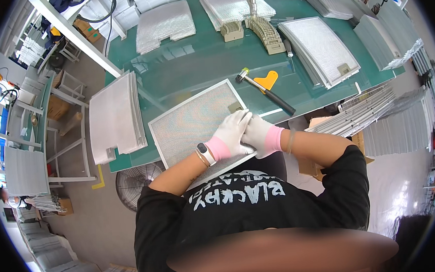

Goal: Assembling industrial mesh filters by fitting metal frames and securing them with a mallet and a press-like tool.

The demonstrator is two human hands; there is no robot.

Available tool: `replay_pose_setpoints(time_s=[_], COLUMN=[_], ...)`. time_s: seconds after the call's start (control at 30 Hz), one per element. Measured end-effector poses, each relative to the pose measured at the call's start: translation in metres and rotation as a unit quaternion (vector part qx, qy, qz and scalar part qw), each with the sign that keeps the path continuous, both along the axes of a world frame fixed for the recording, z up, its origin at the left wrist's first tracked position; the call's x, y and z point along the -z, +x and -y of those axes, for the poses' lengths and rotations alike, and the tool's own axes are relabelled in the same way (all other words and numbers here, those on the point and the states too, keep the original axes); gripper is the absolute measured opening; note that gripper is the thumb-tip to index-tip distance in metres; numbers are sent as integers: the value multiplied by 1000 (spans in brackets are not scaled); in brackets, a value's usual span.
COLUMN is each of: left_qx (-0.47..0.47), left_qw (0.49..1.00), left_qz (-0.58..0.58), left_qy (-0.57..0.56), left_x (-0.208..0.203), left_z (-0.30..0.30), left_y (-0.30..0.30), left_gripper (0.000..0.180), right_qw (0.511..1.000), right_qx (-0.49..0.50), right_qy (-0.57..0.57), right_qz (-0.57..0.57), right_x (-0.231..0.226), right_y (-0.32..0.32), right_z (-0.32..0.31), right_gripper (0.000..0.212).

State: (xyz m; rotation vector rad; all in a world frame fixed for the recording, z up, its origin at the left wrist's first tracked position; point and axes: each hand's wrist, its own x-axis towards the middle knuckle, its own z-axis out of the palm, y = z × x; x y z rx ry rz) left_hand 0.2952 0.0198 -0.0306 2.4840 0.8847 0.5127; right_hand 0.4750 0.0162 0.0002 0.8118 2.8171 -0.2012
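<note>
A framed mesh panel [192, 122], silver-grey with a pale metal frame and a small greenish-grey tab [235, 106] near one corner, lies tilted at the table's near edge and juts toward my body. My left hand [231, 136], in a white glove with a pink cuff, is closed at the panel's right side. Right beside it, my right hand [261, 137], gloved the same way, closes on that same frame edge. The hands touch, and their fingertips meet close to the tab. What the fingers press underneath is hidden.
On the green table [174, 76] lie a hammer [267, 92], a yellow scraper-like piece [267, 81] and a screwdriver [288, 48]. Panel stacks stand left [114, 117] and right [321, 47]. Beige slotted holders [265, 33] sit at the back. Below are a floor fan [136, 186] and cardboard boxes [309, 168].
</note>
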Motion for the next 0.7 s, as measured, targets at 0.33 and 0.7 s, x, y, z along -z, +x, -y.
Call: replay_pose_setpoints(time_s=[0.33,0.7], left_qx=[-53,47], left_qw=[998,998], left_qz=[23,-8], left_qy=[4,36], left_x=[16,7], left_z=[1,-62], left_y=[11,-7], left_gripper=[98,64], right_qw=[997,997], right_qx=[-56,-32], right_qy=[-60,-68], right_qz=[-2,-4], right_x=[0,-16], right_y=[5,15], right_z=[-10,7], right_gripper=[42,86])
